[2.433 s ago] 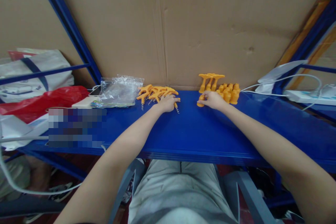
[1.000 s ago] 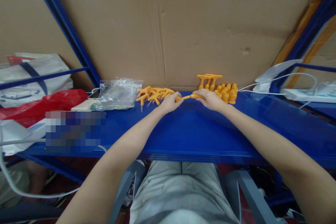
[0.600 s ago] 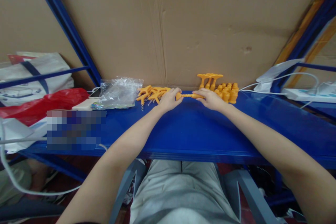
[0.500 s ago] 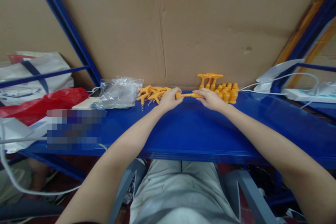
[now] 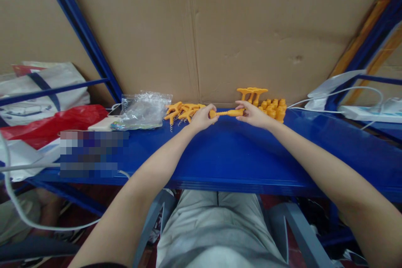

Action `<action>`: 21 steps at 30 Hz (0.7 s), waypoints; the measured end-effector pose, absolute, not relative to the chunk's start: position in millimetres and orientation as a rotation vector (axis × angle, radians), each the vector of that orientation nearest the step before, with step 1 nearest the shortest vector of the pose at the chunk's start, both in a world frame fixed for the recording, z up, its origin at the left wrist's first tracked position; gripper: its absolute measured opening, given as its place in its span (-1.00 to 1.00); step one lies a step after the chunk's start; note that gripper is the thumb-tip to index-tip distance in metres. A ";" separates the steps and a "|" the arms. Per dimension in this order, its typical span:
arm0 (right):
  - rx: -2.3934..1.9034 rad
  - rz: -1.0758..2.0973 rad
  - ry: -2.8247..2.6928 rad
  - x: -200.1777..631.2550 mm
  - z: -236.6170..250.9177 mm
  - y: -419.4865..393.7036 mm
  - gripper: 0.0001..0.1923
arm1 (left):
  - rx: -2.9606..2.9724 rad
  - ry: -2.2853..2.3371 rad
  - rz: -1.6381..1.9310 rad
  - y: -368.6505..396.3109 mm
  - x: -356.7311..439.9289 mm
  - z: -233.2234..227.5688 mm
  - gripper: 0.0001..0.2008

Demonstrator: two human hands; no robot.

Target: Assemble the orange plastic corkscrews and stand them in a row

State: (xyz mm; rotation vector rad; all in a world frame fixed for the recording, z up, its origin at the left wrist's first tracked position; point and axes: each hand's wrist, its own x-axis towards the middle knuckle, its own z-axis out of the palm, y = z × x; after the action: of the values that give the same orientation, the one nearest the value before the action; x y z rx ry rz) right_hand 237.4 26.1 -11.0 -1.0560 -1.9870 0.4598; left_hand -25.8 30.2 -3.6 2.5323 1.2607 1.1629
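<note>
Back wall: big brown cardboard (image 5: 141,29) fills the top of the frame, with blue metal posts at the upper left and upper right.
Table: I see a shiny blue table (image 5: 220,155) running across the middle.
Orange piece: the long, thin orange piece (image 5: 230,113) is in the middle of the frame, lying sideways between the two hands. Its left end is round, its neck has bumpy rings, and its right part is a fatter, smooth tube.
Left hand: the left hand (image 5: 202,118) has its fingers closed around the round end.
Right hand: the right hand (image 5: 253,115) pinches the tube's far end.
Curly handles: left of center, orange handles (image 5: 186,111) lie in a heap, some with curly metal tips poking out.
T shapes: right of center, a few orange T shapes (image 5: 252,91) stand up.
Little tubes: just beside them, small orange tubes (image 5: 274,111) stand close together.
Clear bag: a crinkly see-through bag (image 5: 144,111) sits left of the heap; I can't tell what is inside.
Cloth bag: at the left edge, a whitish cloth bag (image 5: 70,81) with a dark stripe has something red at its top.
Red bag: a crumpled red bag (image 5: 72,119) lies in front of it.
</note>
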 end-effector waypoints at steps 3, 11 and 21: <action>-1.045 0.686 -1.880 242.9 -4.2 22.4 -0.41 | 2.548 1.261 1.148 32.6 -27.2 -5.6 -0.84; -1.177 1.080 -1.586 229.0 16.5 -4.0 -0.85 | 2.589 1.263 1.238 30.7 -25.2 -6.5 -0.79; -1.143 1.237 -1.568 234.7 21.8 -4.2 -0.87 | 2.554 1.310 1.268 26.5 -24.1 -2.1 -0.79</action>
State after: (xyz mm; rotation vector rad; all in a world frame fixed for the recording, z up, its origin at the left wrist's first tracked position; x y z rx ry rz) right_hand 234.7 -4.2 21.8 -1.1430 -1.5676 1.2366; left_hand -24.1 26.5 -2.1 2.5538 1.3095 1.2679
